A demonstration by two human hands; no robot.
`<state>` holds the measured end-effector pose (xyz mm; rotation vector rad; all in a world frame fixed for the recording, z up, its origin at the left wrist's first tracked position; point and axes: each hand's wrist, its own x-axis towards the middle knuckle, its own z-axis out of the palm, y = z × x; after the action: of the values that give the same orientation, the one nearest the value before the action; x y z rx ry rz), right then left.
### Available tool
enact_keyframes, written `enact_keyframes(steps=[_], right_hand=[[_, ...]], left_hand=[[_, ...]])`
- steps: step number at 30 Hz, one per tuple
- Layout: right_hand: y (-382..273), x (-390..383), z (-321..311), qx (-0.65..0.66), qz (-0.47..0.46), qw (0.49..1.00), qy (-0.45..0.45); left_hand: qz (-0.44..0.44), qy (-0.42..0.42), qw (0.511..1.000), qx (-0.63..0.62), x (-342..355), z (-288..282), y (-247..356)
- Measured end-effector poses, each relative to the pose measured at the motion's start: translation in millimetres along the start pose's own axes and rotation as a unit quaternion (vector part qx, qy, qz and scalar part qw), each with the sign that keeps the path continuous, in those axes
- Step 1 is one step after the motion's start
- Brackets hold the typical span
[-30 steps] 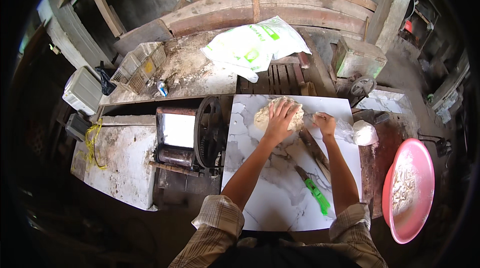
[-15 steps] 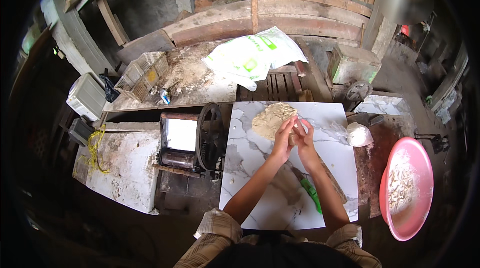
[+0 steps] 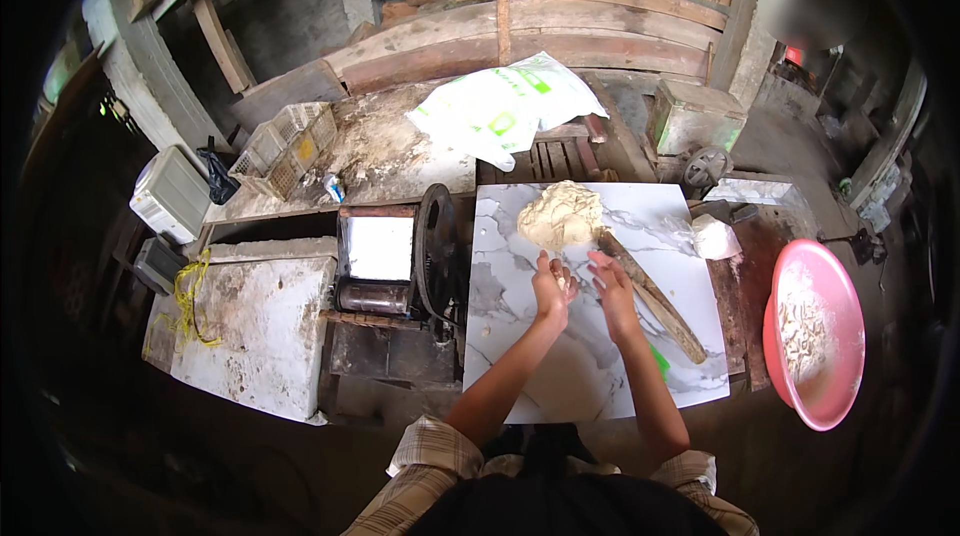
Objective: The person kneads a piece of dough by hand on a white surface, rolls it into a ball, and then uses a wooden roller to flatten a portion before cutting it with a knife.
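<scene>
Weathered horizontal planks [image 3: 610,21], crossed by 1 upright post [image 3: 503,6], span the far side of the room between grey pillars [image 3: 150,76]. Light catches the white marbled tabletop [image 3: 500,301]; the floor [image 3: 785,151], grey at right, darkens beneath it.

Our left hand [image 3: 553,288]: fingers partly bent, palm facing inward, grip unclear. Our right hand [image 3: 613,292]: just right of left, apart, fingers stretched forward. Behind hands, our left forearm [image 3: 508,372] and right forearm [image 3: 650,384] converge forward.
</scene>
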<state>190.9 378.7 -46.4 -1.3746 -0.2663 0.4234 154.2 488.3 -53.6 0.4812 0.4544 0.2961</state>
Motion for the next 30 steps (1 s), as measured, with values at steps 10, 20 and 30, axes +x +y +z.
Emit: enact_keyframes(steps=[10,20,30], right_hand=[[20,-18,38,0.303,0.189,0.931,-0.077],[-11,-17,22,0.093,0.022,0.994,0.043],[-33,-29,-23,0.380,0.096,0.909,-0.144]], left_hand=[[0.395,0.069,0.555,0.729,-27,-15,-22],[0.352,-0.016,0.758,0.548,-44,-24,5],[0.226,-0.015,0.928,0.296,-32,2,-32]])
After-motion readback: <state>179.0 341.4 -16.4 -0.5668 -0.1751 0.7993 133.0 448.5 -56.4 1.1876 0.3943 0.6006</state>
